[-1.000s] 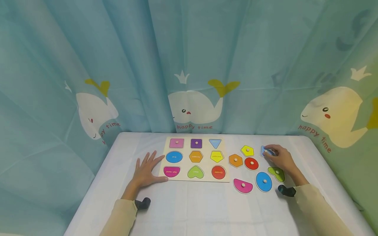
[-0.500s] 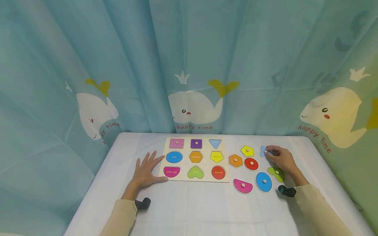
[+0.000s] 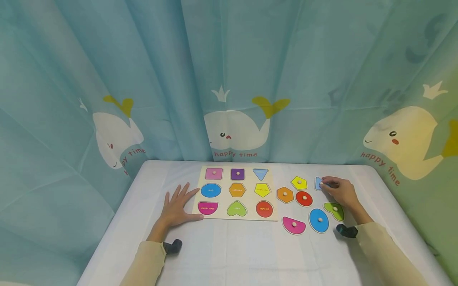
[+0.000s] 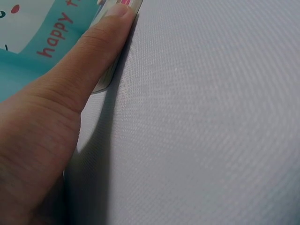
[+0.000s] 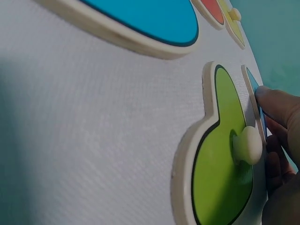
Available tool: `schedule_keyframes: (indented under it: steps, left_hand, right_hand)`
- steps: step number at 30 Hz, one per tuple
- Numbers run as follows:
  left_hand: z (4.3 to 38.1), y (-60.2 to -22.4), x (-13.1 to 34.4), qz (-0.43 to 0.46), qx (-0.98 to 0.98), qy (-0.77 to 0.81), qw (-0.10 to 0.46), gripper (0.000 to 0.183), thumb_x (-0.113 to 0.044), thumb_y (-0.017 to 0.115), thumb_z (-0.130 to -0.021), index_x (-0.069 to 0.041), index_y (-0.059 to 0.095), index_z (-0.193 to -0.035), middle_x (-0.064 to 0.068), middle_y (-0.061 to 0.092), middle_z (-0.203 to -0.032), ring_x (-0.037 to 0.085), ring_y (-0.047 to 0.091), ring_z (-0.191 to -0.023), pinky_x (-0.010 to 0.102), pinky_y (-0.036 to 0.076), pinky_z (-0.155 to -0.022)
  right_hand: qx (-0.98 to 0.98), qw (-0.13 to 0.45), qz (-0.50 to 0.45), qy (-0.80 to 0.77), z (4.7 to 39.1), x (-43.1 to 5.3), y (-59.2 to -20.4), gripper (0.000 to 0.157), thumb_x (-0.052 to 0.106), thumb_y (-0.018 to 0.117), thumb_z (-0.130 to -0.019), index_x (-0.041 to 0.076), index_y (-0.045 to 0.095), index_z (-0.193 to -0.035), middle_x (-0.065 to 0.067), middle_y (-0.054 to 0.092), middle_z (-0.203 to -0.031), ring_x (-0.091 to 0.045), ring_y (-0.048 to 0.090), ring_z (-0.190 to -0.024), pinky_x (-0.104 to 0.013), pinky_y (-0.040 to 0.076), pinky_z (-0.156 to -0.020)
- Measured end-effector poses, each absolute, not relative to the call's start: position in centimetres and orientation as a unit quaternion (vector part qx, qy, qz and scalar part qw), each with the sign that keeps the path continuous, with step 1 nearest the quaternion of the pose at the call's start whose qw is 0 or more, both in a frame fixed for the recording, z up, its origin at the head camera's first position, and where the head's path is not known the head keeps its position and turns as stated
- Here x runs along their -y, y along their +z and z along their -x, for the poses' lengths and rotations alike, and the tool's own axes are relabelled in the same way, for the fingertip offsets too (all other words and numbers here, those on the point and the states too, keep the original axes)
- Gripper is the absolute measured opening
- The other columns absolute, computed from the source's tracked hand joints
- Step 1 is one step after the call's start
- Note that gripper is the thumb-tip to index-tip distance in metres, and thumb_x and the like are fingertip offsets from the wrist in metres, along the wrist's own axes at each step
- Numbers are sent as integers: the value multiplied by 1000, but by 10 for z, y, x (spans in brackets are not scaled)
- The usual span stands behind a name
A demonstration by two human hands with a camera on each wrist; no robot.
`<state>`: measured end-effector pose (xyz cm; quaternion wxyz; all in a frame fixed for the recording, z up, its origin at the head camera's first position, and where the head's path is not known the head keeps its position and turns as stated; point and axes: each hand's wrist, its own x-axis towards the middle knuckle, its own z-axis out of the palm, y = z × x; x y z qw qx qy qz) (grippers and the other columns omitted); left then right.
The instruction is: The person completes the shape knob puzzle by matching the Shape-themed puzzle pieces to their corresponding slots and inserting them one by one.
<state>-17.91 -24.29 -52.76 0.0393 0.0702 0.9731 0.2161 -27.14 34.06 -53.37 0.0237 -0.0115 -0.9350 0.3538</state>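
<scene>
My left hand (image 3: pixel 177 208) rests spread at the left edge of a wooden shape puzzle board (image 3: pixel 223 198). In the left wrist view its thumb lies on the board's corner. At the far right, my right hand (image 3: pixel 342 192) pinches the light blue triangle piece (image 3: pixel 317 183) at its knob, and the fingers cover part of that piece. The triangle lies on the table; in the right wrist view the thumb (image 5: pixel 276 104) is against it. Just nearer than this hand lies a green heart piece (image 5: pixel 220 164) with a pale knob.
Between board and right hand lie an orange hexagon (image 3: pixel 285 195), yellow pentagon (image 3: pixel 299 183), red circle (image 3: pixel 303 198), blue oval (image 3: pixel 318 220) and magenta half round (image 3: pixel 294 225). A pink piece (image 3: pixel 214 173) and purple square (image 3: pixel 237 174) with knobs sit in the board. A curtain (image 3: pixel 229 59) hangs behind.
My right hand has shifted slightly to the right from its place over the triangle, leaving more of the piece's left side in sight. The left hand stays put.
</scene>
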Motion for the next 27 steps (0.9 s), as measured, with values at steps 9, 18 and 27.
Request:
schedule_keyframes:
  steps: [9, 18, 27]
  left_hand:
    - [178, -526, 242, -74, -974, 212, 37, 103, -67, 81, -71, -23, 44, -157, 18, 22, -169, 47, 8, -155, 76, -3, -116]
    - [179, -523, 243, -75, -974, 213, 36, 102, -65, 81, -72, -22, 44, -157, 19, 22, -169, 48, 8, -155, 76, -3, -116]
    - [178, -524, 242, -73, -975, 208, 38, 102, -66, 80, -72, -22, 44, -157, 19, 22, -169, 47, 8, -155, 76, -3, -116]
  right_hand:
    - [939, 22, 1, 342, 271, -339, -527, 33, 19, 68, -99, -5, 67, -122, -31, 60, -133, -51, 55, -122, -63, 47, -103]
    - [940, 11, -19, 341, 274, -323, -502, 33, 21, 67, -100, -2, 66, -124, -30, 58, -132, -48, 52, -117, -63, 50, -97]
    - [936, 26, -75, 342, 285, -299, -487, 27, 19, 70, -98, 1, 70, -118, -28, 62, -129, -49, 54, -118, -61, 54, -92]
